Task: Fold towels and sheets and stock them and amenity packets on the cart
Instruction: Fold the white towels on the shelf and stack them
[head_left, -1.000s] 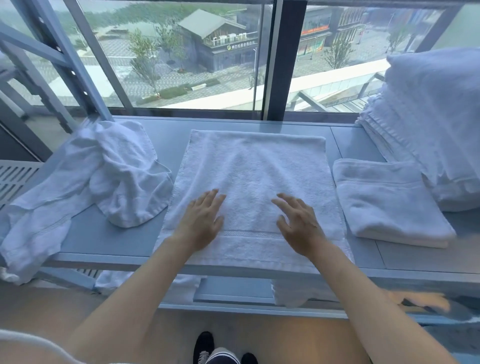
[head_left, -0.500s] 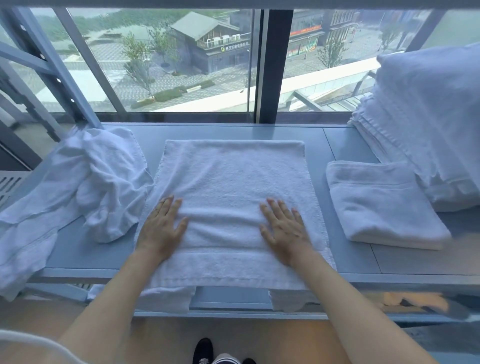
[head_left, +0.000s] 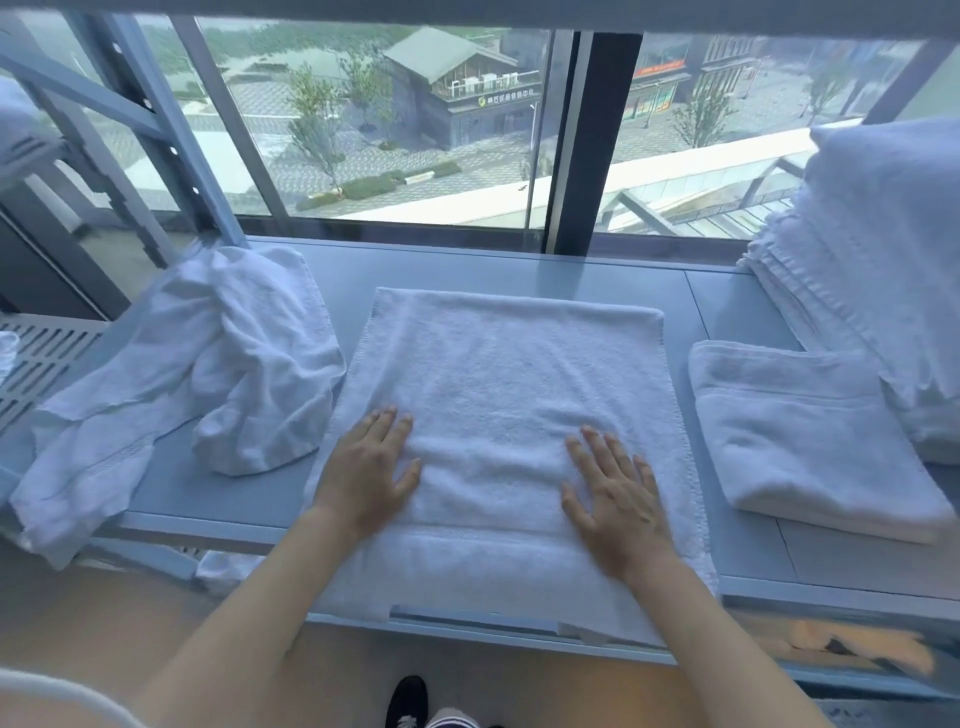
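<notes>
Your two hands lay flat, fingers straight and slightly spread, on a white towel (head_left: 511, 415) spread across the pale blue worktop (head_left: 467, 265) in front of a large window. Your left hand (head_left: 371, 470) pressed near the towel's left edge, and your right hand (head_left: 621, 493) pressed toward its right side, both palms down and holding nothing. The towel's near edge hung over the front lip of the worktop. To your left, a crumpled white towel (head_left: 208, 364) sat in a loose heap, touching the flat towel's left edge. To your right, a folded towel (head_left: 810, 431) rested just beside it, apart from it, and behind that rose a tall stack of folded linens (head_left: 872, 270). No labels or brand marks showed on any of the cloth. Through the glass, a building (head_left: 457, 98) carried a sign with a round green logo and pale lettering, too blurred to read.
</notes>
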